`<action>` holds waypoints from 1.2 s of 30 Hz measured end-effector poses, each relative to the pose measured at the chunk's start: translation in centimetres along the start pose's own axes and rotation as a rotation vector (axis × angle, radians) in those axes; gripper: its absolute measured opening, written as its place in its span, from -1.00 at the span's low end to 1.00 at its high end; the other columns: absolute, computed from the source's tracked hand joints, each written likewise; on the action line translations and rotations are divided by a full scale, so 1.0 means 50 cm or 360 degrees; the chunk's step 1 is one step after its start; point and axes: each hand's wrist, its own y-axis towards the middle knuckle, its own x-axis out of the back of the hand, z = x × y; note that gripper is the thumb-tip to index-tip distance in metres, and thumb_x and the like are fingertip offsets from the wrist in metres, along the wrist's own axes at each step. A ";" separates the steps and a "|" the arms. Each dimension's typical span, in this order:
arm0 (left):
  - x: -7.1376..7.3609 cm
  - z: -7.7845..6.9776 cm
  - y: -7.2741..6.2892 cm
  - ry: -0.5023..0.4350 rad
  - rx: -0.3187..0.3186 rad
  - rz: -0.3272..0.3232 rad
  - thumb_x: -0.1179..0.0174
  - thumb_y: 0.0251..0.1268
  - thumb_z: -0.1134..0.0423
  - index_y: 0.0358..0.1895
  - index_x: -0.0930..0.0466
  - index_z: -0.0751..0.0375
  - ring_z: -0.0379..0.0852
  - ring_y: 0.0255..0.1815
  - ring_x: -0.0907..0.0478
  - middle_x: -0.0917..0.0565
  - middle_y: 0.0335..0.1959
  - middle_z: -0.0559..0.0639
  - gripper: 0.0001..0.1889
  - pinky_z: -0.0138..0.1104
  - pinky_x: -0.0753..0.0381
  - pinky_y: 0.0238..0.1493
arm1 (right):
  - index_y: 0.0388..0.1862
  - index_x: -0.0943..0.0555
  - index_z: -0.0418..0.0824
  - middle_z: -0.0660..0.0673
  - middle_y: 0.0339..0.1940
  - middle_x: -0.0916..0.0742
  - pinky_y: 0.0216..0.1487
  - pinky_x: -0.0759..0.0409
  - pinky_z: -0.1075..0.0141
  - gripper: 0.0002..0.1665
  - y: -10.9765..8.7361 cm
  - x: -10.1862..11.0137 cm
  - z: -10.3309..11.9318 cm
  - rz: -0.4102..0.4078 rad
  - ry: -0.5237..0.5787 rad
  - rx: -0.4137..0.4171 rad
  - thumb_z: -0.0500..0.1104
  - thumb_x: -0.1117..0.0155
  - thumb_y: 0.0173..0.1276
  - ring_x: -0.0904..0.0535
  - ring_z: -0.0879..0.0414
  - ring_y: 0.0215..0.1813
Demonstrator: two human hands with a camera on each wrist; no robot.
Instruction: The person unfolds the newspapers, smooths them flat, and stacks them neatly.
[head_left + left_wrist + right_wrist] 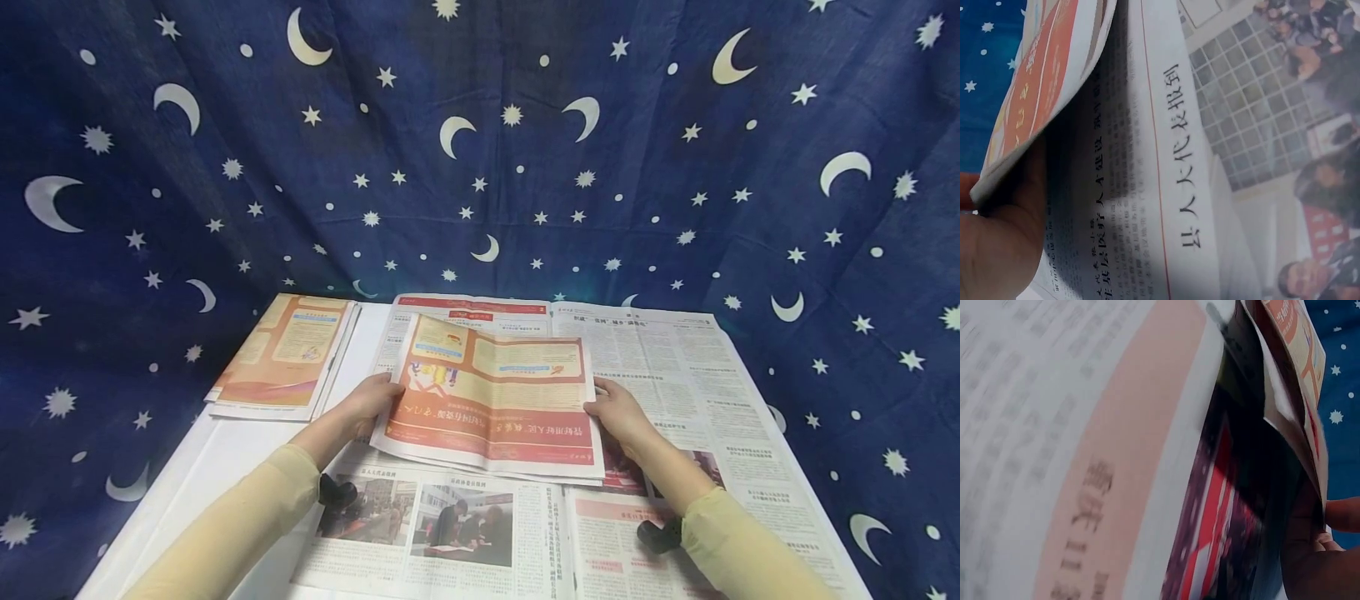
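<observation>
Both hands hold a folded orange-and-red newspaper (491,400) above an opened-out newspaper (675,375). My left hand (372,403) grips its left edge, and my right hand (618,414) pinches the right edge. In the left wrist view the left hand (1004,244) has the paper's edge between thumb and fingers, with printed text and a photo beneath. The right wrist view shows the right hand (1319,544) pinching several layered sheets (1291,400) at their border. A crease runs down the middle of the held paper, and its print faces upside down.
More folded orange newspapers (281,358) lie stacked at the left of the white table (180,492). Spread pages with photos (461,525) cover the middle and right of it. Behind stands a dark blue curtain (420,167) with moons and stars.
</observation>
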 end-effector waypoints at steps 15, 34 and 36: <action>-0.018 0.011 -0.007 0.0376 -0.0174 0.0095 -0.20 0.46 0.19 -0.09 -0.66 0.38 -0.04 -0.37 -0.74 -0.75 -0.32 0.12 -0.74 -0.28 -0.72 -0.34 | 0.65 0.06 -0.40 -0.49 0.28 -0.56 -0.18 -0.73 0.14 -0.16 -0.039 0.058 -0.037 -0.0026 -0.0108 -0.0004 -0.22 -0.05 0.55 -0.74 -0.04 -0.19; -0.054 0.013 -0.024 0.1036 -0.0228 -0.0046 -0.36 0.32 0.20 -0.41 -0.52 0.21 -0.15 -0.63 -0.56 -0.59 -0.56 0.04 -0.76 -0.40 -0.54 -0.59 | 0.61 -0.06 -0.42 -0.36 -0.09 -0.70 -0.33 -0.72 0.17 -0.16 -0.050 0.079 -0.065 -0.0107 -0.0371 0.0027 -0.19 -0.18 0.51 -0.72 0.03 -0.34; -0.055 0.013 -0.026 0.1078 -0.0240 -0.0066 -0.36 0.31 0.18 -0.39 -0.51 0.21 -0.14 -0.62 -0.58 -0.60 -0.54 0.05 -0.76 -0.39 -0.54 -0.59 | 0.59 -0.08 -0.44 -0.29 -0.21 -0.69 -0.38 -0.71 0.17 -0.16 -0.051 0.079 -0.065 -0.0107 -0.0380 0.0036 -0.20 -0.20 0.50 -0.70 0.03 -0.40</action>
